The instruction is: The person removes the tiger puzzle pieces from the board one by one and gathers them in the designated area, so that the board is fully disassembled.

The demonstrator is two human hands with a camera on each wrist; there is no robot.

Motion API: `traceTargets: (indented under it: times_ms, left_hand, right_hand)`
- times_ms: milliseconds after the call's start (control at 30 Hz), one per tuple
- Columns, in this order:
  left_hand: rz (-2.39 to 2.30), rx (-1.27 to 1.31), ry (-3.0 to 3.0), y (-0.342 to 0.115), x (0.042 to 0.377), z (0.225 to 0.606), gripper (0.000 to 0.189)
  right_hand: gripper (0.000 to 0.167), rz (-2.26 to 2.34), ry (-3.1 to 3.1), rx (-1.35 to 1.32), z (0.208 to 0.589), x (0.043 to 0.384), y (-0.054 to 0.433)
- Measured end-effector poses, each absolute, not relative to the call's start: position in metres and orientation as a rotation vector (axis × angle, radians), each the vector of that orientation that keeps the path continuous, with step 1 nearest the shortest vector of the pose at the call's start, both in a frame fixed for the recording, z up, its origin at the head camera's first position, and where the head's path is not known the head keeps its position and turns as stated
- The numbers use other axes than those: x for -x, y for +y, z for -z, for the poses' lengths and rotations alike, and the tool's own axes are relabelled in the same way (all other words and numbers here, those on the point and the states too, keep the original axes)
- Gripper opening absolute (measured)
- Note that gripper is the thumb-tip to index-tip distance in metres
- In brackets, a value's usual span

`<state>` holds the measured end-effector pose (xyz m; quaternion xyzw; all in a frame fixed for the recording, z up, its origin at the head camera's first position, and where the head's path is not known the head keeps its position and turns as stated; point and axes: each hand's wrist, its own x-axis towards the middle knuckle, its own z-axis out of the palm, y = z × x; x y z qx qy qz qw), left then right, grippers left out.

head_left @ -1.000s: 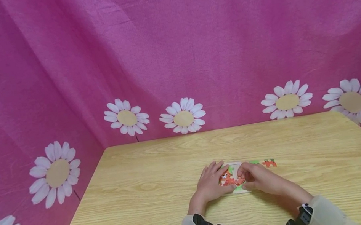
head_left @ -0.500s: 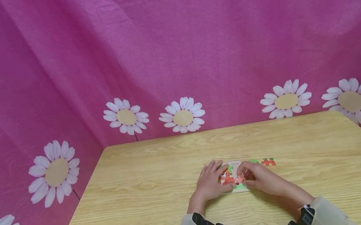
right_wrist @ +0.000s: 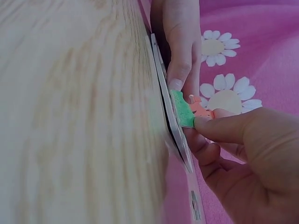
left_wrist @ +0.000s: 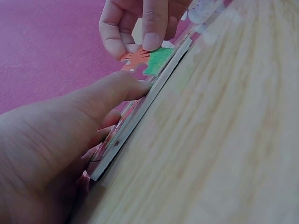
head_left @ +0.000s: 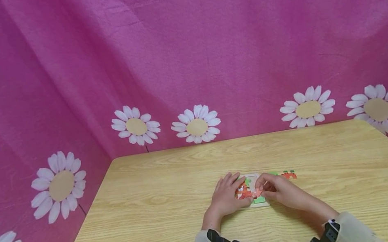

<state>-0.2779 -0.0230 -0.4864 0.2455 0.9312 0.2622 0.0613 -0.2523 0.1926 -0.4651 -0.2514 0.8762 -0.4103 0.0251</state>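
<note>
Pinching a jigsaw piece [right_wrist: 184, 110] between thumb and fingers, the right hand [head_left: 282, 192] holds it over the right half of the puzzle tray [head_left: 262, 205]. The piece lies to the left of that hand, its green end toward the tray's near edge; contact with the tray cannot be told. The left hand [head_left: 226, 197] rests spread at the tray's left side. The piece looks thin, orange and green, with a notched edge.
</note>
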Motion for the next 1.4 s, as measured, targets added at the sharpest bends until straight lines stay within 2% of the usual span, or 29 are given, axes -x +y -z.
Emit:
traceTargets:
  times_ms: [1400]
  left_hand:
    - [-0.811, -0.779, 2.812, -0.025, 0.276, 0.484, 0.071]
  right_hand:
    - [0.020, 1.302, 2.934, 0.672, 0.471, 0.254, 0.247]
